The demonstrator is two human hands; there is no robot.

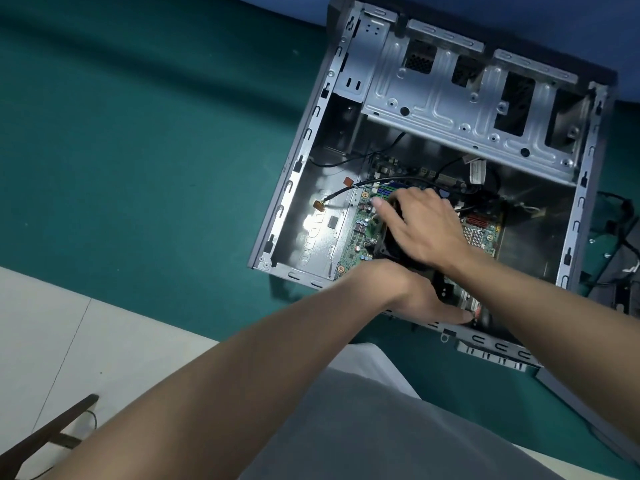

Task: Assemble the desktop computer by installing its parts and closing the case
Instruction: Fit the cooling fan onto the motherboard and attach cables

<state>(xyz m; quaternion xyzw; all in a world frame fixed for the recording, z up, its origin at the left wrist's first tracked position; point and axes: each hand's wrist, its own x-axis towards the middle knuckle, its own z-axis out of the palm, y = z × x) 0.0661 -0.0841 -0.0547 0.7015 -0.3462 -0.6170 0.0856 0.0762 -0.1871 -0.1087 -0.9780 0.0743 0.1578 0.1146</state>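
From the camera on my head, the computer case (pixel 301 161) lay on its side, open, on a green mat (pixel 138 150). Its metal drive cage (pixel 433 98) was at the far end. The green circuit board (pixel 360 237) sat on the floor of the case, near the middle. A black fan (pixel 391 244) stood on that board.

My right hand (pixel 426 230) lay over the top of the fan, with the fingers curled down round its far edge and one finger stretched out to the left. My left hand (pixel 422 299) reached in just below it, at the near wall of the case. Its fingers were straight and gripped nothing, and their tips touched the parts beside the fan. My wrist hid what lay under the palm.

A black cable (pixel 381 183) ran across the board just beyond my right hand. More dark cables (pixel 623 220) lay on the mat outside the case, on the right.
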